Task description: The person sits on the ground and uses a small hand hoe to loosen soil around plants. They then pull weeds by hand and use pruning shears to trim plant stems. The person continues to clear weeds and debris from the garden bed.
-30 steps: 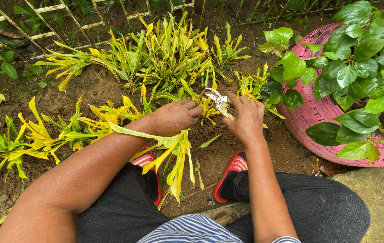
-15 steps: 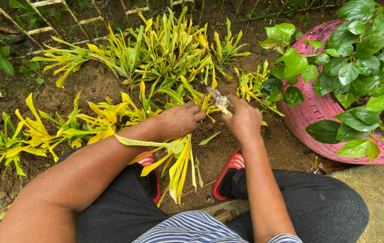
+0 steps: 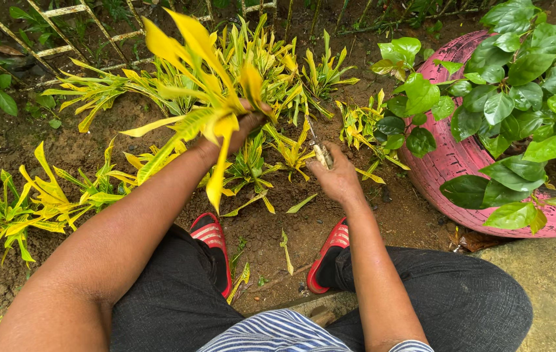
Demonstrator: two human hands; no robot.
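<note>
Your left hand (image 3: 242,127) is closed around a cut sprig of yellow-and-green leaves (image 3: 200,98), gripping it at the stem so that the long blades fan upward and sideways above your knuckles, with one leaf drooping down over your forearm. The sprig is lifted clear of the soil bed (image 3: 89,140), over the clump of the same yellow-green plants (image 3: 271,58) growing near the bed's far edge. Your right hand (image 3: 336,179) is curled tight around the handle of a small cutting tool (image 3: 320,153), whose thin blade points up and away from you toward the clump; how the tool is built beyond that is too small to tell. The two hands are near each other but apart, with low plants between them. Along the left edge of the bed another row of yellow-green plants (image 3: 24,208) spreads over the dirt, and a few loose leaves (image 3: 301,204) lie on the soil just in front of your feet. Your red slippers (image 3: 209,234) rest at the near edge of the bed, one under each knee, and your dark trousers (image 3: 460,293) fill the bottom of the view. At the right edge of the bed stands a pink painted tyre planter (image 3: 447,163) holding a broad-leaved green plant (image 3: 519,85) that hangs over its rim. A pale wooden trellis (image 3: 43,26) lies along the far left corner.
</note>
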